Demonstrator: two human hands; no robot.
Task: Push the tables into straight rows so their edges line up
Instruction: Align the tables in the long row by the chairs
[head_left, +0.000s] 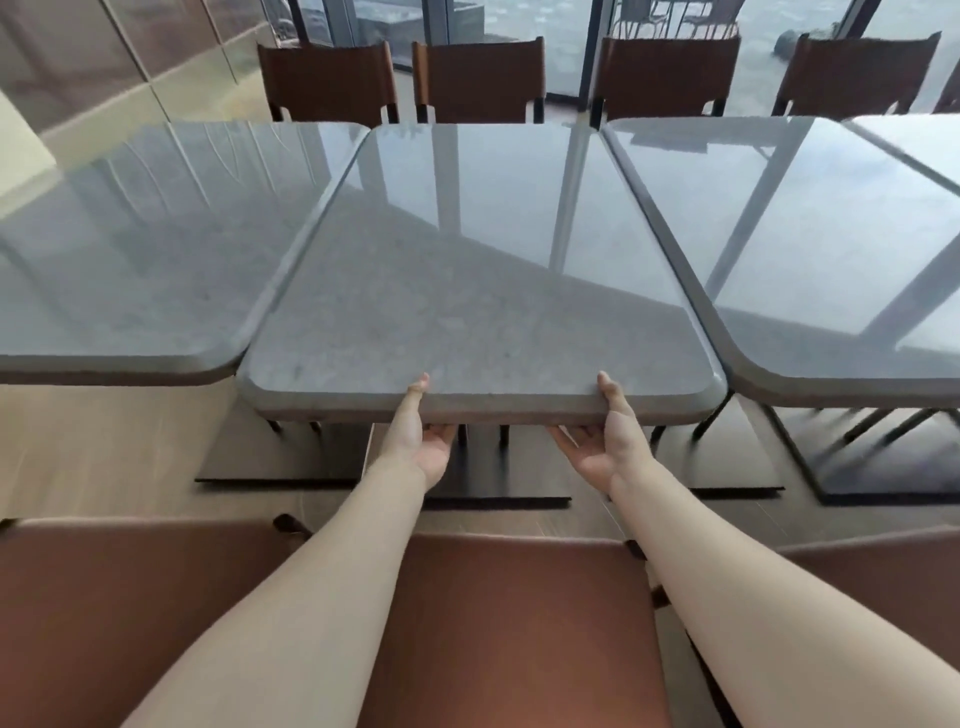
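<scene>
- Gripping the near edge of the middle table, the left hand and right hand each clamp the grey stone-look slab, thumb on top, fingers curled underneath.
- Its near edge sits closer to the camera than that of the left table, whose side it touches.
- On the other side, the right table lies just beside it, with a narrow gap between them.
- Brown chairs line the far side by the windows; a brown chair back lies under the forearms.
</scene>
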